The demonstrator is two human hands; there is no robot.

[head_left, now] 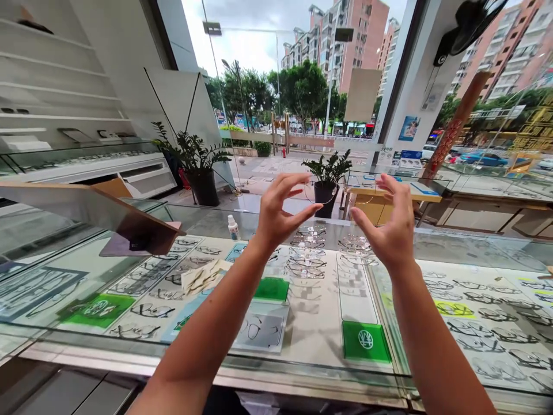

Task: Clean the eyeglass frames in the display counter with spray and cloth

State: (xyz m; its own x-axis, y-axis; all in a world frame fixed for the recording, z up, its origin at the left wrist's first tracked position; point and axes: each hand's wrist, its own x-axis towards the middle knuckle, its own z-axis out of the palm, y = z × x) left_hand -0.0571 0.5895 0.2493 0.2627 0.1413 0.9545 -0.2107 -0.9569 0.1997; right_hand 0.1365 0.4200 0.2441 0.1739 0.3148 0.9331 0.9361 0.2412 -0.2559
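Delicately, the left hand [288,208] and right hand [386,222] grasp thin, round-edged wire glasses [327,202] at opposite sides, raised over the glass worktop [317,369], in line with its far edge. Near that edge stands a white plastic bottle [233,228]; a crumpled beige cloth [206,276] lies leftward; a flat green square [366,342] shows by the front edge.

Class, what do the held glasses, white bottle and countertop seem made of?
Held glasses: probably metal, being wire-thin; the finish is too fine to judge.
White bottle: likely smooth plastic, from its opaque, moulded look.
Countertop: glass, glossy and see-through, with a greenish front edge.
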